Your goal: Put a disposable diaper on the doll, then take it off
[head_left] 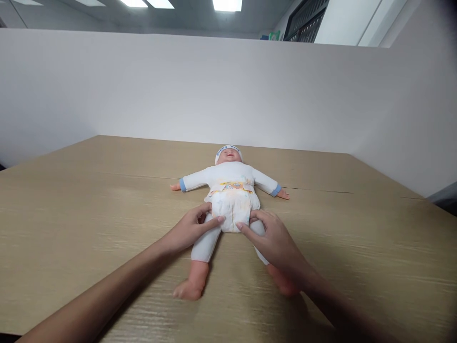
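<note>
A baby doll (pixel 230 178) in a white suit and a white cap lies on its back on the wooden table (pixel 89 214), arms spread, bare feet toward me. It wears a white diaper (pixel 233 205) with a printed waistband. My left hand (pixel 189 228) rests on the doll's left-side thigh, thumb and forefinger closed on the diaper's lower edge. My right hand (pixel 273 238) covers the other thigh, its fingers pinching the diaper's lower edge on that side.
A white partition wall (pixel 228 90) stands behind the table and along its right side. A seam runs across the tabletop behind the doll. Ceiling lights show above the wall.
</note>
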### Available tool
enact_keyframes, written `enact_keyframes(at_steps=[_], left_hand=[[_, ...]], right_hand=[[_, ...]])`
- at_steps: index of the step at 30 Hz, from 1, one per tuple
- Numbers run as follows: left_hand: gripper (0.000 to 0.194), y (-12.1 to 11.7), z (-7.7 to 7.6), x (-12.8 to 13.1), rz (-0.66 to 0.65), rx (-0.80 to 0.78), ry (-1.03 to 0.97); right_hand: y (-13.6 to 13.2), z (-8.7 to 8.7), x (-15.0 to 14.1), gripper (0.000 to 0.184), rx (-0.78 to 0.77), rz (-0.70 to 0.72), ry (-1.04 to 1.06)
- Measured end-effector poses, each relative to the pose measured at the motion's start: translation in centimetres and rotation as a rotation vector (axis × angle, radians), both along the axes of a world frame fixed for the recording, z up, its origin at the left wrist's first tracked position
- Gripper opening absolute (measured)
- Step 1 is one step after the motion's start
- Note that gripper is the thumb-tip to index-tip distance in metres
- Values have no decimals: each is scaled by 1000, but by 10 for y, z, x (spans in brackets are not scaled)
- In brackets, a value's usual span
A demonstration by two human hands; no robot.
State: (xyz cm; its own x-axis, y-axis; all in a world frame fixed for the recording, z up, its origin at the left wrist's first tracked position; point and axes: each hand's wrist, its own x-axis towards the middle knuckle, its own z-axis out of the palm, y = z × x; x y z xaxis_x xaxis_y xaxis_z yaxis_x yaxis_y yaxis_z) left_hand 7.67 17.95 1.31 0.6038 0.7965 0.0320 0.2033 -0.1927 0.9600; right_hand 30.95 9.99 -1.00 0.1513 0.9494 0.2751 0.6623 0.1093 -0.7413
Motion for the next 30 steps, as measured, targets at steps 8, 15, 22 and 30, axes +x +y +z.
enact_keyframes(at_steps=[8, 15, 22, 30], left_hand=[[48, 13, -9, -5, -36, -128, -55], [47, 10, -12, -4, 182, 89, -16], [31, 6, -16, -16, 275, 503, 72], [32, 61, -28, -40, 363, 871, 307]], right_hand=[[5, -1, 14, 39, -126, 7, 157], [0, -1, 11, 27, 246, -40, -168], [1, -10, 13, 21, 367, 9, -145], [50, -33, 86, 20, 555, -143, -487]])
